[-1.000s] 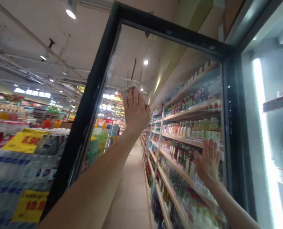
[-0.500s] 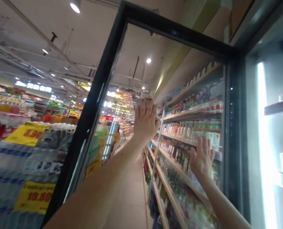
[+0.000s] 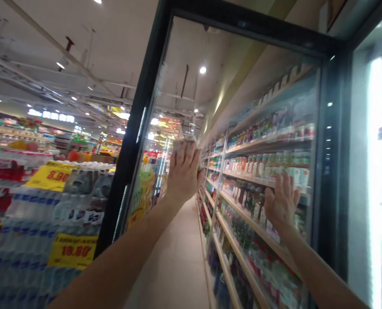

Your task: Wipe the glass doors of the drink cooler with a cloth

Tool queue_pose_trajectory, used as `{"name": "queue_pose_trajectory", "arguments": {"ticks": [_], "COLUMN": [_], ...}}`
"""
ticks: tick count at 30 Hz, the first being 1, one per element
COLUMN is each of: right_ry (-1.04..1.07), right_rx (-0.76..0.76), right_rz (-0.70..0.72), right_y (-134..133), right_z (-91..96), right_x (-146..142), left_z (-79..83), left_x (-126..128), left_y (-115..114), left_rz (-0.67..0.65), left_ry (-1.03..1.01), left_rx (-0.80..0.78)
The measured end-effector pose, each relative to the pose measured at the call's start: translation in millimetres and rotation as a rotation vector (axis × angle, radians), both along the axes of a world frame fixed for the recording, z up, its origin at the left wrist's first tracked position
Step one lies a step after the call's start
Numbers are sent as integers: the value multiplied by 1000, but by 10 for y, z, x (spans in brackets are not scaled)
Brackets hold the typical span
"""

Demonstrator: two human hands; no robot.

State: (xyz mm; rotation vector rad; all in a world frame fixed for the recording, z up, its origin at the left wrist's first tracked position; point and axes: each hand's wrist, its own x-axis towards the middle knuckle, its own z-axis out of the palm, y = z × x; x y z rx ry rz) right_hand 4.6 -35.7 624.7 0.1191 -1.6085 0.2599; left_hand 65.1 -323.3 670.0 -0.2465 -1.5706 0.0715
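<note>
An open cooler door with a black frame [image 3: 135, 128] and a glass pane [image 3: 242, 86] swings out in front of me. My left hand [image 3: 184, 171] presses a pale cloth [image 3: 181, 142] flat against the glass near the middle of the pane, fingers together over it. My right hand [image 3: 281, 204] rests on the glass lower and to the right, palm flat and fingers spread, holding nothing. Through the pane I see shelves of bottled drinks [image 3: 261, 163] running down the aisle.
The lit cooler interior [image 3: 376, 171] with a shelf edge lies at the right. Stacked packs of bottled water [image 3: 49, 214] with yellow price signs [image 3: 52, 176] stand at the left. A tiled aisle floor [image 3: 181, 262] runs ahead beyond the door.
My left hand with the cloth has slid down the glass and back a little to the left. My right hand stayed flat on the pane. The view tilted slightly.
</note>
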Motion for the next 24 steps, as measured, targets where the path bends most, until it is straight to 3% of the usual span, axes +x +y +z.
{"name": "queue_pose_trajectory", "arguments": {"ticks": [4,6,8,10,12,14,17,19,20,24], "right_ry": [-12,-3,9,11,8,7,19,21,23,7], "right_rx": [-7,-6,-5,-11,-18,-26,-23,-22,-20,-29], "right_rz": [1,-3,-8,-10,-13,-17,-15,-11,-11,-19], "right_y": [10,14,11,2,-9,-15,-13,-11,-12,-31], "right_z": [15,14,11,11,11,10,3,-2,-3,2], "right_x": [-6,-20,-31,-34,-31,-29,-38,-47,-50,-43], "left_z": [-659,-800,-720,-555,-501,-648,-1011,-1086,-1043,-709], "left_x": [-24,-20,-4,18,37,44,27,8,0,-25], "left_y": [320,276,51,-218,-369,-341,-157,-141,-184,-425], "left_rz": [-72,-100,-84,-24,31,36,-44,-75,-64,58], "left_ry": [-103,-126,-100,-33,20,1,-73,-86,-76,-1], "left_rx": [-500,-618,-480,-142,125,88,-364,-499,-444,92]}}
